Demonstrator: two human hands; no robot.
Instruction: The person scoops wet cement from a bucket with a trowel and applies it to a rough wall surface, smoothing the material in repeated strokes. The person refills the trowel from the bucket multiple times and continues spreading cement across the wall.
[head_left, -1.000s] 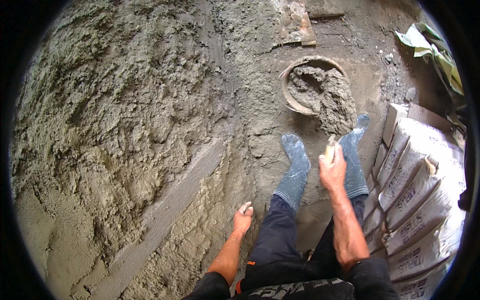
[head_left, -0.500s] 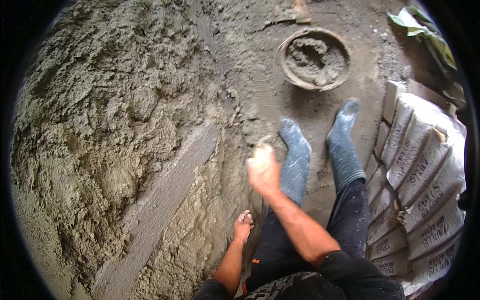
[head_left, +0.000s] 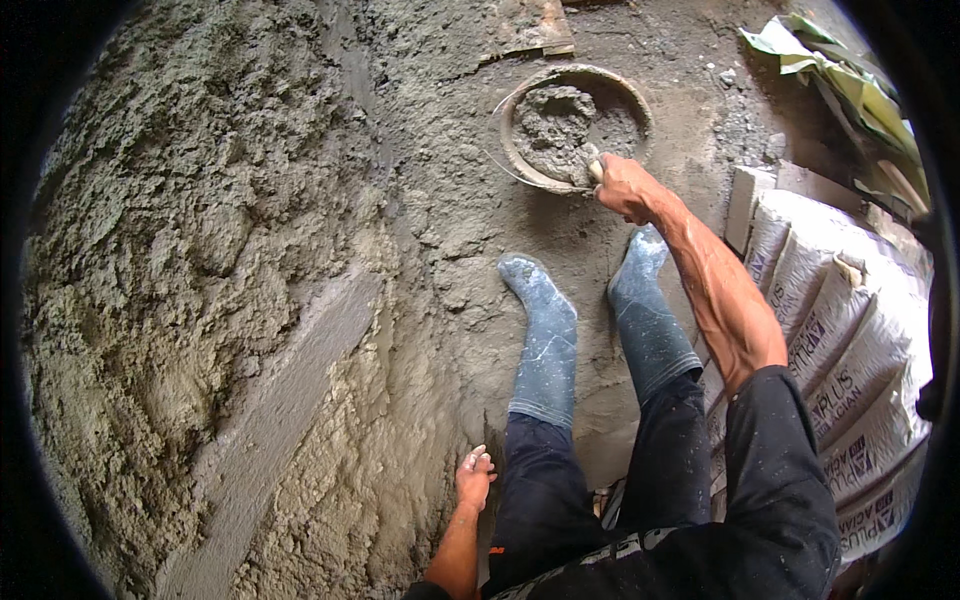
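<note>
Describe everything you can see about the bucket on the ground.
The bucket is round and wide-mouthed, with a dirty brownish rim and a thin wire-like handle curving outside its left side. Its material is unclear under the grime. It stands on the ground beyond the boots, partly filled with lumpy grey mortar-like mix. The right hand, gripping a pale tool handle, is at its near rim; whether they touch is unclear.

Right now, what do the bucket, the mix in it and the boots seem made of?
Bucket: perhaps rubber or plastic; a dull gray crust hides its finish.
Mix: likely wet cement mortar, gray, lumpy, heaped.
Boots: probably rubber or PVC, matte blue, ribbed tops, pale spatter.
</note>
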